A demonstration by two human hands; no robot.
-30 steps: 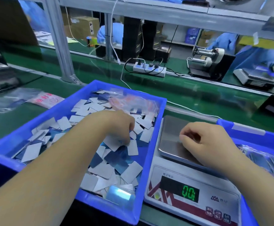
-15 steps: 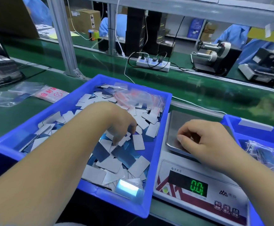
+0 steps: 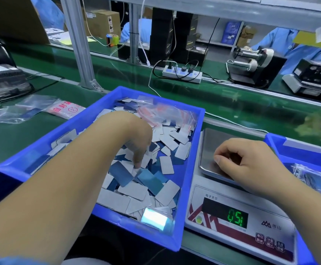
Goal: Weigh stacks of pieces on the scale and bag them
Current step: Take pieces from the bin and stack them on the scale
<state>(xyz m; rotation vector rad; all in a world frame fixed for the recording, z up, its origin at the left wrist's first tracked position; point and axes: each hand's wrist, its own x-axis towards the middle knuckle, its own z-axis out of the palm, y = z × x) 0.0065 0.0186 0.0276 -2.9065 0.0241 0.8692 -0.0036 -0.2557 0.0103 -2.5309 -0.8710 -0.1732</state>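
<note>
A blue bin (image 3: 193, 153) holds several loose white and blue rectangular pieces (image 3: 167, 165) and clear zip bags (image 3: 165, 113) at its far end. My left hand (image 3: 136, 142) reaches down into the pile, fingers curled round a few pieces. To the right stands a white scale with a steel pan (image 3: 213, 138); its green display (image 3: 234, 217) reads about 0.5. My right hand (image 3: 247, 165) rests on the pan's near edge with fingers curled; nothing shows inside it.
A second blue bin (image 3: 289, 150) with bagged pieces (image 3: 318, 180) sits at the right edge. Clear bags (image 3: 66, 109) lie on the green belt to the left. An aluminium post (image 3: 79, 44), a power strip (image 3: 182, 74) and a tape dispenser (image 3: 251, 60) stand behind.
My left hand has dug a little deeper toward me in the pile. The right hand has stayed on the pan, and the display went from 0.0 to about 0.5.
</note>
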